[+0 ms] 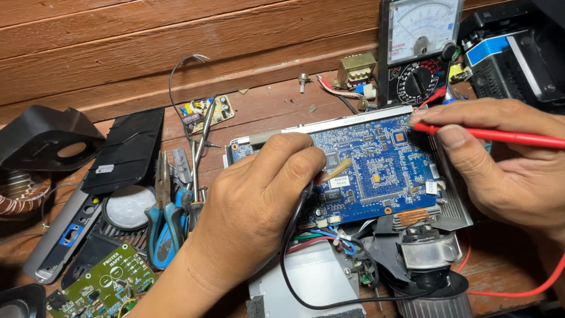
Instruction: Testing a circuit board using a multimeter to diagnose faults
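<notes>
Head view: right hand point(506, 159) pinches a red probe point(500, 136) at three o'clock on the blue circuit board point(376, 171). Left hand point(259, 200), at nine o'clock, pinches a black probe point(336, 169).

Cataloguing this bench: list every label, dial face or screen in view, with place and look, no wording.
Meter dial face: top right, pale rectangle with curved scales and a needle.
White sticker: on the blue circuit board, small rectangle, beside the left hand.
Blue label: far right, strip on a black device.

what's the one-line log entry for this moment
left hand: black probe on blue circuit board | right hand: red probe at board's top right corner | analog multimeter behind
</notes>
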